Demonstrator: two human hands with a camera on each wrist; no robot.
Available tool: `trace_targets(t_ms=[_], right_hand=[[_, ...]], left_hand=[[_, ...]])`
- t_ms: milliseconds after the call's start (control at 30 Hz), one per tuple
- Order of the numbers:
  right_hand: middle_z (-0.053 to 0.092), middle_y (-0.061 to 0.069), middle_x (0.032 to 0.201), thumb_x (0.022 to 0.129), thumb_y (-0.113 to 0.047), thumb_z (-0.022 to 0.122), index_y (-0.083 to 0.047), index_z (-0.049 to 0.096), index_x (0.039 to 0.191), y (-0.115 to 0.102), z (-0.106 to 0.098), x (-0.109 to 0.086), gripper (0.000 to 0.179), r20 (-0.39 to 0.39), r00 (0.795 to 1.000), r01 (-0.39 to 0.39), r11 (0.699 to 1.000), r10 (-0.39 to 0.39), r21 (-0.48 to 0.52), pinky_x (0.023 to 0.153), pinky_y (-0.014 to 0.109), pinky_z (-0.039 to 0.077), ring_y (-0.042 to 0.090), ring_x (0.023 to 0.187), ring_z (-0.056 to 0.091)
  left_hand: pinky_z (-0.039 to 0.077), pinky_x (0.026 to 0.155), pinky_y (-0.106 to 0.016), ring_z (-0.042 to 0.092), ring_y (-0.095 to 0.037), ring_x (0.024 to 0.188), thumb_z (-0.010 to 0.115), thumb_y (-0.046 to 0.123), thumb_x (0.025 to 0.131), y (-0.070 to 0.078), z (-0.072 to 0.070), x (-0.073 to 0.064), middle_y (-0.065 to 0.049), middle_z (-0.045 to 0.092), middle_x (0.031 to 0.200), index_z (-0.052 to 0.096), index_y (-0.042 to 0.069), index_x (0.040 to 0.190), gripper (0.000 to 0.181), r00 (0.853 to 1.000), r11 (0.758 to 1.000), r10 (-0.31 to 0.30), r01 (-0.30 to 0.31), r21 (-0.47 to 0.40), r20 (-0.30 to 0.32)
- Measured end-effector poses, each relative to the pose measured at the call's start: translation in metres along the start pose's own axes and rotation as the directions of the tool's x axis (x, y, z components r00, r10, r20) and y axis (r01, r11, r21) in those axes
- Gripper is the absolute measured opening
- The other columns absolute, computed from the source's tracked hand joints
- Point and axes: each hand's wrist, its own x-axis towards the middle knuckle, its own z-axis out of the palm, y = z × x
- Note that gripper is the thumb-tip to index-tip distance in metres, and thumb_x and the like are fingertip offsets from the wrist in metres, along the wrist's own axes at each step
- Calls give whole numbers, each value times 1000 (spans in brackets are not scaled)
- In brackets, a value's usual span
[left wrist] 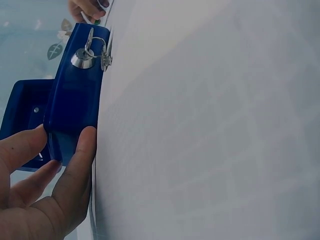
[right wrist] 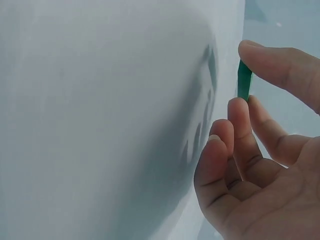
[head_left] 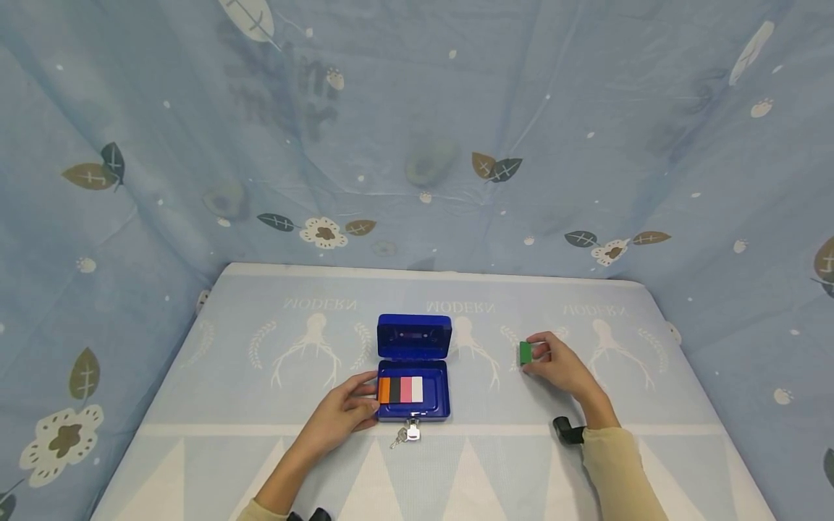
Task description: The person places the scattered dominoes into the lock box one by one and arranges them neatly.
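A blue metal cash box (head_left: 448, 394) stands on the table with its lid (head_left: 413, 337) raised. Orange, black, pink and white blocks (head_left: 407, 389) lie side by side in its left part. My left hand (head_left: 342, 412) holds the box at its left end, thumb and fingertips against the wall and rim; the box's front (left wrist: 75, 95) shows in the left wrist view. Off to the right, my right hand (head_left: 557, 362) pinches a small green block (head_left: 525, 353) between thumb and fingertips. The right wrist view shows that green block (right wrist: 244, 80) edge-on, over the table.
Keys (head_left: 399, 436) hang from the lock (head_left: 413, 429) at the box front, overhanging the cloth. The table (head_left: 247, 405) bears a printed cloth. Patterned blue curtains (head_left: 417, 130) rise behind it and on both sides. A black wrist mount (head_left: 568, 430) sits by the right sleeve.
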Motion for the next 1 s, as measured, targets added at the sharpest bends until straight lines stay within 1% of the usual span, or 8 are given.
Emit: trace_targets(t_ms=[300, 533, 733, 867, 1000], right_hand=[[57, 14, 104, 84, -8, 80, 2, 54, 129, -16, 12, -8, 53, 4, 997, 71, 997, -71, 42, 67, 29, 49, 22, 86, 52], [57, 12, 104, 84, -10, 80, -1, 55, 128, -25, 21, -12, 52, 8, 995, 103, 994, -103, 32, 67, 29, 50, 22, 89, 53], [58, 10, 102, 83, -11, 81, -2, 57, 126, -32, 28, -15, 51, 2, 991, 134, 990, -134, 30, 66, 29, 49, 22, 87, 53], [59, 8, 101, 82, -11, 82, -4, 58, 124, -36, 32, -16, 49, -4, 990, 141, 990, -141, 13, 67, 29, 49, 21, 87, 54], [59, 6, 100, 81, -11, 83, -6, 58, 123, -39, 36, -17, 50, -9, 989, 145, 989, -145, -7, 68, 29, 50, 20, 87, 54]], left_hand=[[62, 82, -36, 64, -31, 110, 67, 5, 95, -2, -1, 1, -24, 53, 134, 46, 4, 148, 57, 1000, 1000, 11, -11, -2, 10], [62, 81, -36, 64, -31, 109, 67, 4, 95, -2, -1, 1, -24, 53, 134, 46, 5, 148, 57, 1000, 1000, 10, -10, -1, 10], [62, 81, -36, 64, -30, 108, 67, 4, 95, -2, -1, 1, -25, 53, 134, 46, 5, 148, 57, 1000, 1000, 6, -6, 3, 6], [62, 81, -36, 64, -31, 109, 67, 3, 95, -2, -1, 1, -25, 52, 134, 46, 4, 148, 57, 1000, 1000, 6, -6, -10, 12], [62, 81, -36, 64, -30, 109, 67, 3, 95, -1, -1, 1, -25, 52, 134, 46, 4, 148, 57, 1000, 1000, 4, -4, -5, 11]])
